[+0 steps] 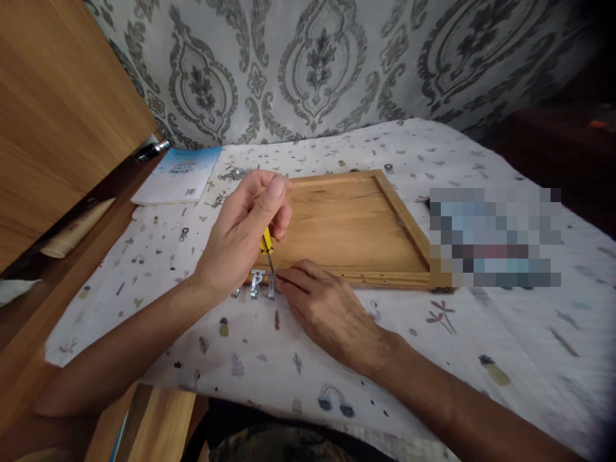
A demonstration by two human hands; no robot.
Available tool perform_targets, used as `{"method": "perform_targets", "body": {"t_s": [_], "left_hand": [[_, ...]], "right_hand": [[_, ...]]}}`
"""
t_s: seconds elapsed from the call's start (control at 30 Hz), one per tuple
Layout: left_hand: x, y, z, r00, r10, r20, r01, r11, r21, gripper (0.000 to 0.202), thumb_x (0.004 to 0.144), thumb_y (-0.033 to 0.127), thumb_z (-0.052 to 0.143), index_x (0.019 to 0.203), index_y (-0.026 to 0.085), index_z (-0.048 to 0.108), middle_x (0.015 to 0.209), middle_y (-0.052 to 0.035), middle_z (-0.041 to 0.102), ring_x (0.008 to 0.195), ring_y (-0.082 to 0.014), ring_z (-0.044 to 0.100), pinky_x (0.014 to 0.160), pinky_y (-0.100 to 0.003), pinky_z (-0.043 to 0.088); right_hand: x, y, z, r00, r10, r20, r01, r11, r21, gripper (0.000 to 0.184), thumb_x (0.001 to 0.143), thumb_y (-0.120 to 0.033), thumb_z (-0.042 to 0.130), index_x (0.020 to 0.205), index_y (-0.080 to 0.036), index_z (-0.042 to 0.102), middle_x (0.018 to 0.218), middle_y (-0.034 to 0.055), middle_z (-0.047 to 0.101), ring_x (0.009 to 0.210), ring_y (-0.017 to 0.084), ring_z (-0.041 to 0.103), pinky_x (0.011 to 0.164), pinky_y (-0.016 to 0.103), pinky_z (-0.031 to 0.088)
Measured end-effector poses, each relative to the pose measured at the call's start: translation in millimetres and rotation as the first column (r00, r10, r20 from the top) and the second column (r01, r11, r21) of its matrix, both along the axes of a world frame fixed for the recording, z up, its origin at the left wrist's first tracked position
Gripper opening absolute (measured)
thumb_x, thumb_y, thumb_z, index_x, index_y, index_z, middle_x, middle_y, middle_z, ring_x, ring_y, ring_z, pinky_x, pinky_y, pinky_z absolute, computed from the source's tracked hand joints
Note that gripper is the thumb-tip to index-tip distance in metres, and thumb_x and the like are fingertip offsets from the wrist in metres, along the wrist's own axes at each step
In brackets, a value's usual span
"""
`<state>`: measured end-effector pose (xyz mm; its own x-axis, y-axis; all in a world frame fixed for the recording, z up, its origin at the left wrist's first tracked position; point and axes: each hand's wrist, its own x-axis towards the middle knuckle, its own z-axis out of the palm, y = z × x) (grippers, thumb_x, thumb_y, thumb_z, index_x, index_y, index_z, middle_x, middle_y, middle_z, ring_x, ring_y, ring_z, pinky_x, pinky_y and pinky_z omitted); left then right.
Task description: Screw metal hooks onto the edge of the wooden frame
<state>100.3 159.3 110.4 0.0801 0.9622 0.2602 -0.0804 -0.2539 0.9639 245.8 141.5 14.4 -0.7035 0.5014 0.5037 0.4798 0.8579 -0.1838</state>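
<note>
A shallow wooden tray (399,212) lies on a patterned white cloth (433,333). My left hand (243,234) is closed round a yellow-handled screwdriver (267,247), held upright with its tip down at the tray's near edge. A small metal hinge (262,285) sits against that edge under the tip. My right hand (322,305) rests on the cloth with its fingertips pinched at the hinge, beside the screwdriver tip.
A light-blue booklet (180,176) lies at the back left of the cloth, with small metal parts (233,173) beside it. A wooden cabinet (58,109) rises on the left. A blurred patch (495,237) covers something at the tray's right. Patterned fabric hangs behind.
</note>
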Motion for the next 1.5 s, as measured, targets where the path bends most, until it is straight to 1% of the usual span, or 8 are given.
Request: {"method": "perform_targets", "body": {"t_s": [0.3, 0.43, 0.57, 0.77, 1.0, 1.23, 1.37, 1.5], "left_hand": [[-8.0, 6.3, -1.6, 0.945, -0.325, -0.020, 0.325, 0.945, -0.024, 0.021, 0.096, 0.039, 0.058, 0.090, 0.019, 0.058, 0.048, 0.0099, 0.030, 0.042, -0.0069, 0.022, 0.043, -0.021, 0.023], [-5.4, 2.0, -1.8, 0.994, -0.078, -0.073, 0.082, 0.995, 0.051, 0.021, 0.098, 0.036, 0.054, 0.088, 0.019, 0.057, 0.061, 0.0036, 0.049, 0.055, -0.0091, 0.044, 0.055, -0.022, 0.039], [-1.2, -1.4, -1.2, 1.000, 0.004, 0.007, -0.004, 1.000, 0.005, 0.019, 0.095, 0.034, 0.060, 0.083, 0.021, 0.054, 0.056, 0.0066, 0.040, 0.049, -0.0080, 0.037, 0.048, -0.021, 0.034], [-9.6, 7.5, -1.7, 0.930, -0.368, 0.005, 0.368, 0.930, -0.016, 0.022, 0.096, 0.040, 0.056, 0.090, 0.019, 0.058, 0.047, 0.0108, 0.024, 0.039, -0.0063, 0.016, 0.040, -0.020, 0.017], [-0.6, 1.8, -1.8, 0.997, 0.001, 0.082, 0.001, 1.000, -0.031, 0.021, 0.096, 0.037, 0.057, 0.085, 0.019, 0.056, 0.058, 0.0053, 0.043, 0.049, -0.0081, 0.039, 0.049, -0.021, 0.035], [-9.4, 8.8, -3.4, 0.943, -0.333, -0.015, 0.333, 0.943, -0.028, 0.031, 0.097, 0.048, 0.053, 0.087, 0.019, 0.056, 0.045, 0.0107, 0.026, 0.039, -0.0066, 0.018, 0.039, -0.019, 0.020], [-5.4, 6.6, -3.0, 0.995, -0.097, -0.034, 0.097, 0.995, 0.012, 0.028, 0.095, 0.044, 0.057, 0.085, 0.018, 0.058, 0.057, 0.0042, 0.046, 0.051, -0.0089, 0.043, 0.049, -0.021, 0.038], [-1.3, 3.5, -3.4, 0.995, -0.058, 0.080, 0.059, 0.998, -0.010, 0.015, 0.095, 0.027, 0.055, 0.084, 0.018, 0.055, 0.054, 0.0079, 0.035, 0.045, -0.0064, 0.029, 0.044, -0.019, 0.027]], "right_hand": [[1.1, -0.2, 0.1, 1.000, -0.006, 0.005, 0.005, 1.000, 0.009, 0.018, 0.090, -0.005, 0.056, 0.098, -0.012, 0.071, 0.100, 0.0096, 0.073, 0.089, 0.025, 0.060, 0.071, 0.037, 0.057], [1.0, -0.1, 0.5, 1.000, -0.002, -0.002, 0.002, 1.000, 0.021, 0.017, 0.090, -0.004, 0.056, 0.096, -0.011, 0.071, 0.099, 0.0096, 0.074, 0.088, 0.025, 0.060, 0.073, 0.037, 0.057], [1.6, -0.4, 0.4, 1.000, -0.005, -0.012, 0.005, 1.000, 0.015, 0.018, 0.090, -0.003, 0.055, 0.096, -0.011, 0.070, 0.097, 0.0090, 0.073, 0.088, 0.025, 0.060, 0.072, 0.038, 0.057], [1.2, -0.5, -0.8, 1.000, -0.011, -0.002, 0.011, 1.000, 0.020, 0.015, 0.089, -0.005, 0.059, 0.098, -0.012, 0.070, 0.099, 0.0085, 0.073, 0.088, 0.024, 0.059, 0.070, 0.037, 0.055], [0.4, -0.7, -0.2, 1.000, -0.007, -0.002, 0.007, 1.000, 0.022, 0.017, 0.088, -0.003, 0.059, 0.097, -0.011, 0.071, 0.098, 0.0074, 0.074, 0.088, 0.024, 0.060, 0.070, 0.036, 0.056], [1.2, -0.8, -1.1, 1.000, -0.006, -0.022, 0.006, 0.999, 0.039, 0.015, 0.088, -0.005, 0.061, 0.097, -0.010, 0.071, 0.097, 0.0073, 0.074, 0.086, 0.025, 0.059, 0.068, 0.037, 0.056], [1.9, -0.6, -0.7, 1.000, 0.002, -0.018, -0.002, 1.000, 0.029, 0.017, 0.089, -0.004, 0.058, 0.098, -0.011, 0.071, 0.098, 0.0074, 0.073, 0.089, 0.024, 0.059, 0.071, 0.036, 0.055], [1.3, -0.3, -1.2, 1.000, -0.007, -0.006, 0.007, 1.000, 0.022, 0.016, 0.089, -0.004, 0.059, 0.098, -0.011, 0.071, 0.099, 0.0077, 0.073, 0.089, 0.025, 0.059, 0.070, 0.037, 0.055]]}}
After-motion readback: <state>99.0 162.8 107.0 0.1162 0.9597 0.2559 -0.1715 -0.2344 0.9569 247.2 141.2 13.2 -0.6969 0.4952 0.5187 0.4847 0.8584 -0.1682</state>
